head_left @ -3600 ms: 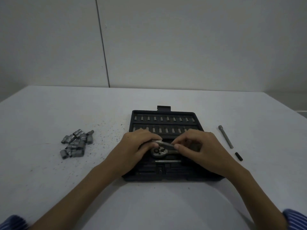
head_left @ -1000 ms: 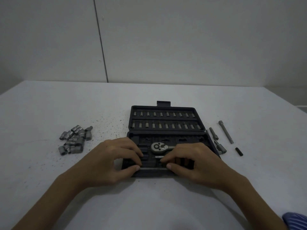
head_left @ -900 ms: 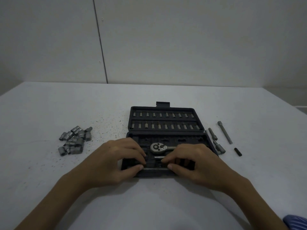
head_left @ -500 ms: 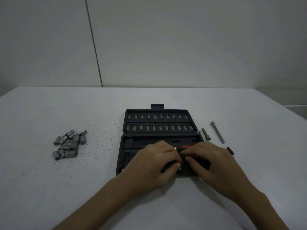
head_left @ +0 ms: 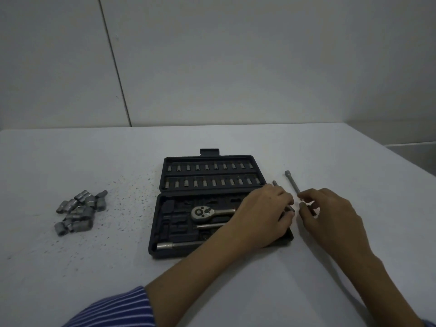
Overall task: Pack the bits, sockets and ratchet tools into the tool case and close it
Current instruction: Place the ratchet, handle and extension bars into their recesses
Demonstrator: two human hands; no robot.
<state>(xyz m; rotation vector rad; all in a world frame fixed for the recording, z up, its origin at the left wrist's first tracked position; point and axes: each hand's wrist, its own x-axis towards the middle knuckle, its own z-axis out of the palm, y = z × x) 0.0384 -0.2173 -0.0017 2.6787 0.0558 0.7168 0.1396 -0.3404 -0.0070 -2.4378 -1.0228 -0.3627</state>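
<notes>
The black tool case (head_left: pixel 169 232) lies open on the table, its lid (head_left: pixel 212 161) lined with two rows of bits. In the base sit the ratchet (head_left: pixel 205 212), a thin bar (head_left: pixel 210 225) and a long bar (head_left: pixel 179 244) along the front. My left hand (head_left: pixel 264 215) covers the case's right end, fingers curled round a short grey adapter (head_left: pixel 291 208) at the edge. My right hand (head_left: pixel 330 213) hovers just right of it with curled fingers over a small dark piece (head_left: pixel 312 210). Whether it holds that piece is hidden.
A pile of several loose sockets (head_left: pixel 80 211) lies on the table far left of the case. A long extension bar (head_left: pixel 292 182) and a shorter one (head_left: pixel 274 183) lie beyond my hands, right of the lid. Dark specks dot the tabletop (head_left: pixel 132 204).
Both hands have moved from the case's front middle to its right edge, the right one now off the case. The ratchet and the front bar are uncovered.
</notes>
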